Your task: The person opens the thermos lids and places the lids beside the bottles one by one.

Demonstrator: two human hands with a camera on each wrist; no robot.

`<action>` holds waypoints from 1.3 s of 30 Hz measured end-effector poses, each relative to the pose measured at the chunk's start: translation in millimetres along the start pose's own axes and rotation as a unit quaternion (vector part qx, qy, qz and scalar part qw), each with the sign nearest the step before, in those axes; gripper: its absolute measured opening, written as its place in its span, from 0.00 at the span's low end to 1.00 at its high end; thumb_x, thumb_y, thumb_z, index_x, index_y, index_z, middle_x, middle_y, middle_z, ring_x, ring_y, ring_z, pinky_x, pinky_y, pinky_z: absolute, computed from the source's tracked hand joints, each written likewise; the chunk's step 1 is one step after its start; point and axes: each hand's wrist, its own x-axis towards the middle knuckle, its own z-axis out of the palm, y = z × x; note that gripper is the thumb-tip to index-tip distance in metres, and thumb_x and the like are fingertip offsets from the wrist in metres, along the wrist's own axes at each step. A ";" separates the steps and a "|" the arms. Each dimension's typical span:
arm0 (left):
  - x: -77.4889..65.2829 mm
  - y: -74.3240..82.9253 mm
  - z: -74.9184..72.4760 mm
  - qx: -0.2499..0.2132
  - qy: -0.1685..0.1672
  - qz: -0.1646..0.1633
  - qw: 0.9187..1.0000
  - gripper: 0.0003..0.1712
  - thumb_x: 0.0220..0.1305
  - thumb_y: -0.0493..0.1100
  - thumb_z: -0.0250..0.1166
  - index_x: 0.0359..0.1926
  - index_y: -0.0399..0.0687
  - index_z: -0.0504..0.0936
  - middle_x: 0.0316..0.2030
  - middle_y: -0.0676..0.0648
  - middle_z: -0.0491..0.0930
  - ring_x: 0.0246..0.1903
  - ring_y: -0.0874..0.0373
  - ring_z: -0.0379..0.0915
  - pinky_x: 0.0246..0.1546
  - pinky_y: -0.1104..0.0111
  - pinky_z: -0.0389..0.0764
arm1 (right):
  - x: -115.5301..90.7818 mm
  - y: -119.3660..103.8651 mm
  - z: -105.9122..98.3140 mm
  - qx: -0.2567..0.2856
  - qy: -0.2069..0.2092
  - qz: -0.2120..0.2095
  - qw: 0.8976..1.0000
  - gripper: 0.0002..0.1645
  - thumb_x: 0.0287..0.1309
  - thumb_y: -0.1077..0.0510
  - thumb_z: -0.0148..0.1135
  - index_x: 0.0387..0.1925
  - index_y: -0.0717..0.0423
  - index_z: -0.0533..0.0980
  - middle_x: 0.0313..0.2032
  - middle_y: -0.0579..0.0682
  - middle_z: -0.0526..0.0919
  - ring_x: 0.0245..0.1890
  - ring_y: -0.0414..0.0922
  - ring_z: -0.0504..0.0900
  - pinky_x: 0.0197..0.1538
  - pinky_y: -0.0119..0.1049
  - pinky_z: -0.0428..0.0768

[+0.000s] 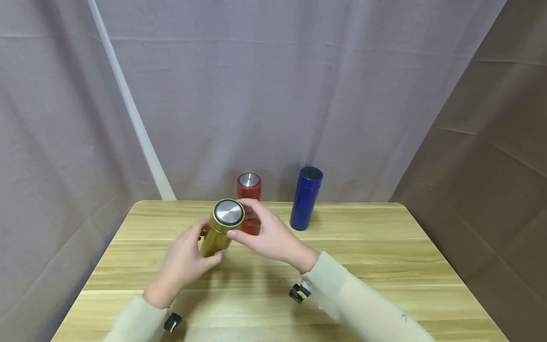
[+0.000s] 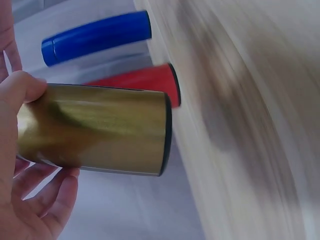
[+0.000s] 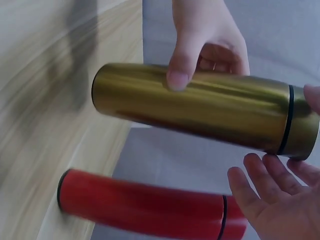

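Observation:
A gold thermos bottle point(image 1: 215, 242) with a silver-topped lid point(image 1: 228, 212) is held above the table, leaning slightly. My left hand point(image 1: 181, 261) grips its body, thumb on the near side and fingers on the other. At the lid end, my right hand point(image 1: 273, 235) has its thumb on one side and its fingertips against the other. In the right wrist view a dark ring point(image 3: 286, 120) marks the seam between lid and body. Just behind stands a red thermos bottle point(image 1: 249, 191), partly hidden by the right hand and the gold bottle.
A blue thermos bottle point(image 1: 305, 199) stands upright near the back edge, right of the red one. The wooden table point(image 1: 384, 266) reaches back to a grey cloth backdrop point(image 1: 273, 95). Brown cloth point(image 1: 491, 166) hangs along the right side.

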 end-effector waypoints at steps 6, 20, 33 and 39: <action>-1.1 15.7 7.4 0.006 -0.023 0.045 0.999 0.42 0.40 0.53 0.76 0.58 0.49 0.70 0.41 0.52 0.80 0.41 0.60 0.77 0.41 0.62 0.80 | -22.1 -12.8 -17.9 0.015 0.018 -0.005 1.000 0.36 0.52 0.57 0.73 0.62 0.51 0.68 0.52 0.45 0.78 0.48 0.45 0.79 0.53 0.47 0.78; -5.8 31.6 15.8 0.056 -0.072 0.082 0.992 0.40 0.41 0.58 0.73 0.57 0.52 0.73 0.42 0.57 0.79 0.38 0.63 0.74 0.37 0.63 0.79 | -41.8 25.7 -22.6 -0.031 0.051 0.031 0.998 0.43 0.45 0.40 0.75 0.61 0.44 0.66 0.39 0.42 0.80 0.37 0.39 0.80 0.41 0.41 0.81; -12.8 40.1 28.8 -0.037 -0.108 0.043 0.993 0.46 0.51 0.67 0.70 0.66 0.55 0.65 0.53 0.56 0.74 0.47 0.65 0.71 0.46 0.63 0.77 | -41.7 24.2 -22.7 -0.035 0.102 -0.016 0.994 0.31 0.48 0.45 0.74 0.50 0.50 0.69 0.35 0.43 0.79 0.33 0.39 0.79 0.35 0.39 0.81; -12.3 43.9 28.7 -0.045 -0.092 0.014 0.995 0.46 0.48 0.60 0.74 0.66 0.56 0.66 0.50 0.56 0.75 0.40 0.64 0.72 0.39 0.64 0.77 | -44.4 26.2 -24.6 -0.021 0.089 0.001 0.996 0.32 0.52 0.45 0.71 0.56 0.45 0.68 0.41 0.42 0.80 0.38 0.40 0.78 0.38 0.44 0.80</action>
